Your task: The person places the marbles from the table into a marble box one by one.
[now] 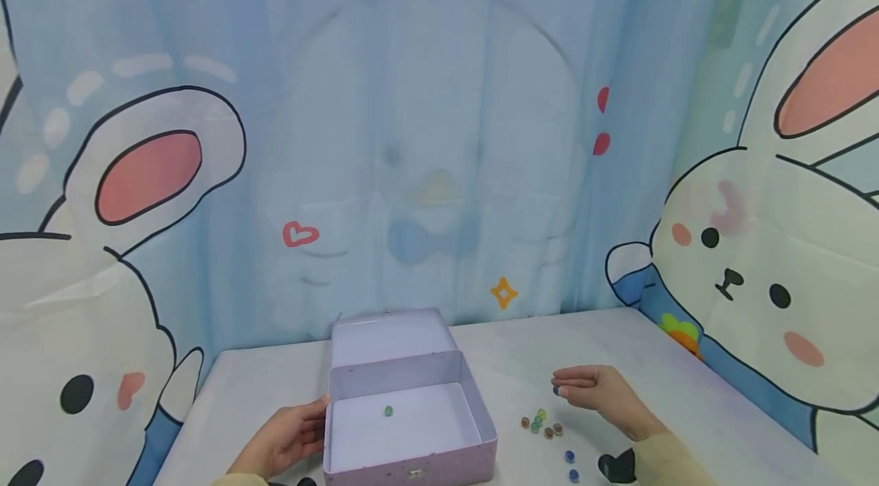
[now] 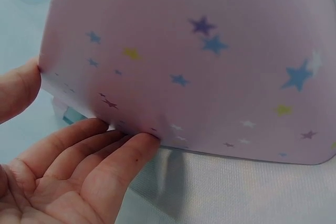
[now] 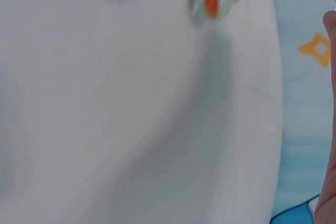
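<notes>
A lilac hinged box with its lid laid back stands on the table. Inside it lies one green glass marble. My left hand has its fingertips against the box's left side; in the left wrist view the fingers touch the star-printed wall near an edge. To the right of the box, my right hand is raised above the table and pinches a dark blue marble between thumb and fingers. In the right wrist view just a strip of that hand shows.
Below my right hand, brown marbles, green marbles and a yellow-green one lie in a loose group on the white table. Two blue marbles lie nearer. A printed curtain hangs behind the table.
</notes>
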